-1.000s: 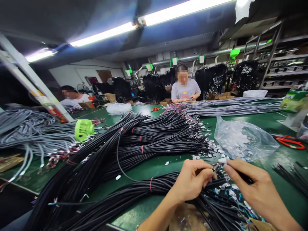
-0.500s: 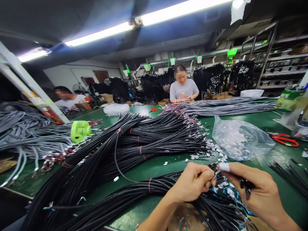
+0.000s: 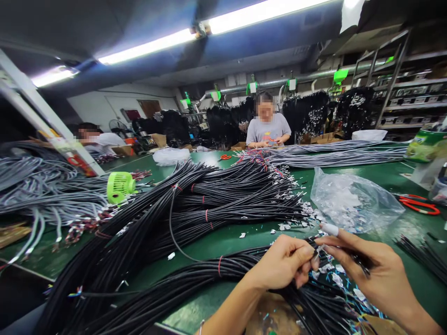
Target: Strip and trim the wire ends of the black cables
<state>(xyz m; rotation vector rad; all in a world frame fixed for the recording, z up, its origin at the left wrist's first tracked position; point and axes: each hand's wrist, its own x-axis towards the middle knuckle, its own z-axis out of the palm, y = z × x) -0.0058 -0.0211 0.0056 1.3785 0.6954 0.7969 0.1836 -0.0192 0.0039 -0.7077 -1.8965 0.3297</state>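
My left hand (image 3: 286, 263) is closed in a pinch on the end of a black cable (image 3: 312, 242), above the front bundle. Close beside it is my right hand (image 3: 373, 265), with white tape (image 3: 329, 229) round one finger. Its thumb and fingers are by the cable end, and a dark hand tool (image 3: 361, 264) lies in the palm, mostly hidden; its kind does not show. Beneath both hands runs a bundle of black cables (image 3: 195, 274) tied with a red band. Scraps of white film and blue bits (image 3: 338, 279) lie around the cable ends.
More black cable bundles (image 3: 223, 209) cover the middle of the green table (image 3: 223, 237). A clear bag of white scraps (image 3: 349, 200), red-handled scissors (image 3: 419, 204), a green fan (image 3: 119, 187) and grey cables (image 3: 335, 156) lie around. Another person (image 3: 268, 125) works opposite.
My right hand's fingers have shifted at the cable end and the dark tool in its palm is more hidden now. My left hand keeps its pinch. The view has shifted slightly.
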